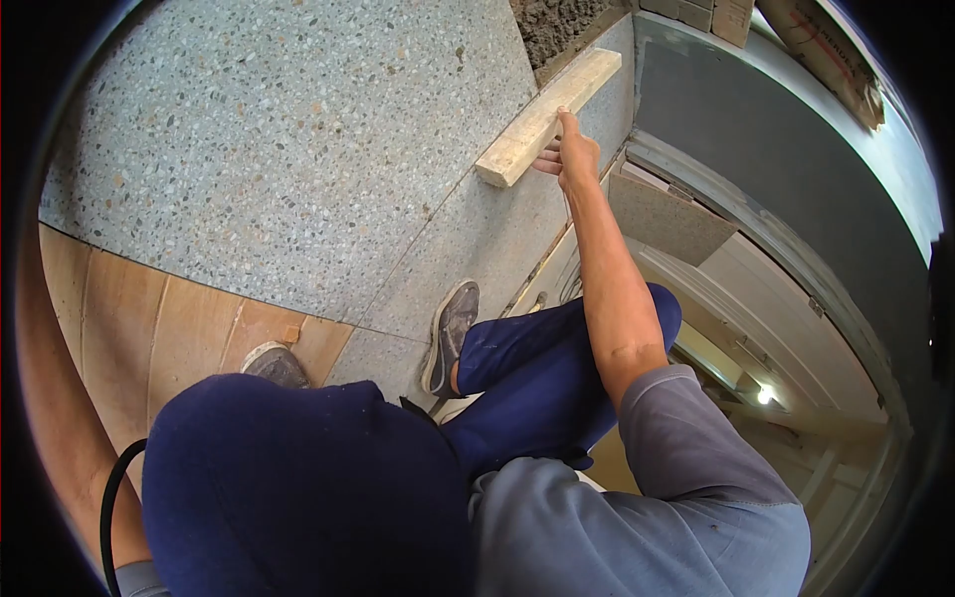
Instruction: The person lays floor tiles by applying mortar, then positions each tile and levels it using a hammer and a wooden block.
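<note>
My right hand (570, 157) is closed on a short wooden beam (550, 117), thumb on its top and fingers at its near side. The beam is pale, rough and straight-edged. It lies slantwise over the seam between the large speckled terrazzo slab (298, 149) and a narrower grey strip of slab (477, 239). Of my left arm only the forearm (75, 428) shows, along the left edge of the view; the hand itself is out of sight.
Brown wood-look tiles (189, 318) border the terrazzo. Loose mortar (557, 30) lies beyond the beam. To the right stand a dark grey wall (736, 119) and an opening down to a lit lower room (796, 418). A paper sack (826, 60) sits at the upper right.
</note>
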Motion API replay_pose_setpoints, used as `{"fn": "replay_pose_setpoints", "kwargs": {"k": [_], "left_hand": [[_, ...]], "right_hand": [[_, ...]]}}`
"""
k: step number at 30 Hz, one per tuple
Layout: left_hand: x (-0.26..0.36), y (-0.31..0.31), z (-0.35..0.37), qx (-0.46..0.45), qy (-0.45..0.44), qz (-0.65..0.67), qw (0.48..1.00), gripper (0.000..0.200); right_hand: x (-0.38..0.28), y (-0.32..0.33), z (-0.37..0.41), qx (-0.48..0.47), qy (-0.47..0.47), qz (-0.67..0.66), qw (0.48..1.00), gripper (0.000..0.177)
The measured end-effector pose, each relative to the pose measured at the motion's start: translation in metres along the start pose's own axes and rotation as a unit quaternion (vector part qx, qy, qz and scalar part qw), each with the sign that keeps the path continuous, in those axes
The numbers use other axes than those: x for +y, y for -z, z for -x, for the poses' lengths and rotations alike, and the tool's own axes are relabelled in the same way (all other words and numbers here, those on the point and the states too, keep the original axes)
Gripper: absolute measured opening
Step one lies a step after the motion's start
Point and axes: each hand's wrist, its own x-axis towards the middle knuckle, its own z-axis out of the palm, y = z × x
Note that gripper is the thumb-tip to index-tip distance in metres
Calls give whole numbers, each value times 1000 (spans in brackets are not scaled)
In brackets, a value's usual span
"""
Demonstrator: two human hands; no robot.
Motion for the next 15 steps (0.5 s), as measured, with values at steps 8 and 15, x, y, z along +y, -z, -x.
{"fn": "replay_pose_setpoints", "kwargs": {"k": [8,15], "left_hand": [[-6,12,-3,-44,-45,-14,998,53],[-12,5,-7,22,-234,-117,965,35]], "right_hand": [[22,-2,-46,-48,6,17,999,62],[-14,82,-70,-48,-13,105,993,54]]}}
